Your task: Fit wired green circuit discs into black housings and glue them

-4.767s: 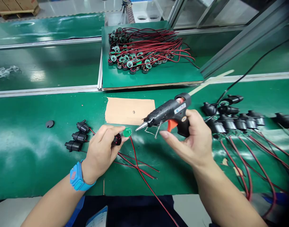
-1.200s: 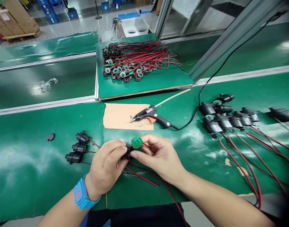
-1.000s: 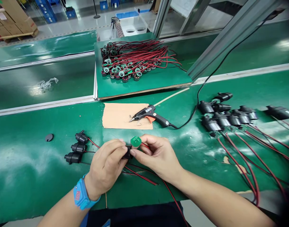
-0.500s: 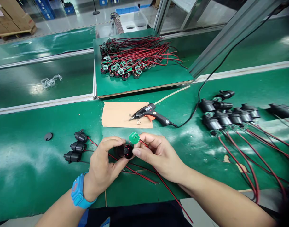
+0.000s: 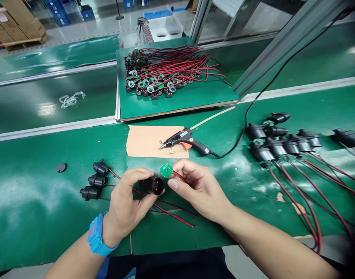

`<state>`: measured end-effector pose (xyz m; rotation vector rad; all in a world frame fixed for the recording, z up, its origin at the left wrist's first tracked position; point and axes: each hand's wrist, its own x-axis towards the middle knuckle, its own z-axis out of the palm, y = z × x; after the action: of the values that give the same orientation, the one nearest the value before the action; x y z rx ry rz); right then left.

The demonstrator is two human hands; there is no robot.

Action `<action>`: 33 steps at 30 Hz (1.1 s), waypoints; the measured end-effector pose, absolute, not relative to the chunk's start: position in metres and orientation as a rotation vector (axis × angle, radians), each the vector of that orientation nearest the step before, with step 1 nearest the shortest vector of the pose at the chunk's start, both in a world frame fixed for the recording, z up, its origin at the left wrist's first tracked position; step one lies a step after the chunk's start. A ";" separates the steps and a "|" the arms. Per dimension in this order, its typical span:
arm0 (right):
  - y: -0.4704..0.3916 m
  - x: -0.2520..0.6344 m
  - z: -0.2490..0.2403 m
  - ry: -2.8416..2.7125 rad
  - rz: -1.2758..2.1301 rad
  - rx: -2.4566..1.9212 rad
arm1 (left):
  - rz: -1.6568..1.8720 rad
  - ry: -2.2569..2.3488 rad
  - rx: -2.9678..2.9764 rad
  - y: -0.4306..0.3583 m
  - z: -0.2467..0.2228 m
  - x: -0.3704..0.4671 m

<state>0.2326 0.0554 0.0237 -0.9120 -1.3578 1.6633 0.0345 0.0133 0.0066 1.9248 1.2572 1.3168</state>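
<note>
My left hand (image 5: 131, 199), with a blue band at the wrist, grips a black cylindrical housing (image 5: 148, 185) whose round end faces right. Between the thumb and fingers of my right hand (image 5: 199, 188) are the red wires (image 5: 179, 176) of a small round green circuit board (image 5: 166, 170). The board hangs just above and right of the housing's end, apart from it. Left of my left hand lie several black housings (image 5: 97, 180) with red and black wires, and a black disc (image 5: 61, 167).
Beyond my hands, a glue gun (image 5: 191, 142) rests on cardboard (image 5: 142, 141), its cable running right. Many wired parts (image 5: 171, 73) lie on a raised green board (image 5: 177, 106). More black housings (image 5: 282, 145) with long wires are on the right. A metal post (image 5: 284, 46) slants behind.
My right hand has shifted slightly right with the green board, widening the space between it and the housing. The view has moved a little; my left hand keeps its hold.
</note>
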 end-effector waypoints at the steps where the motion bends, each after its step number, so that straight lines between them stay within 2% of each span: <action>1: 0.055 0.232 0.024 -1.383 1.610 -0.915 | 1.321 1.261 1.925 0.013 0.007 0.035; 5: 0.053 0.232 0.023 -1.559 1.280 -0.965 | 1.321 1.297 1.903 0.014 0.008 0.035; 11: 0.053 0.243 0.017 -2.042 0.174 -0.687 | 1.194 1.381 1.950 0.016 0.015 0.033; 17: 0.053 0.254 0.023 -2.214 -0.094 -0.609 | 1.070 1.288 2.034 0.017 0.023 0.032; 28: 0.055 0.244 0.019 -2.061 0.129 -0.645 | 1.032 1.204 1.996 0.015 0.019 0.032; 30: 0.054 0.239 0.022 -1.987 0.387 -0.704 | 1.039 1.217 1.979 0.015 0.020 0.032; 33: 0.054 0.233 0.025 -1.759 1.069 -0.868 | 1.045 1.283 1.963 0.015 0.021 0.032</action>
<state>0.2334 0.0543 0.0249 -0.8682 -1.7587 1.0693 0.0317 0.0154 0.0207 1.9626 1.2826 1.0448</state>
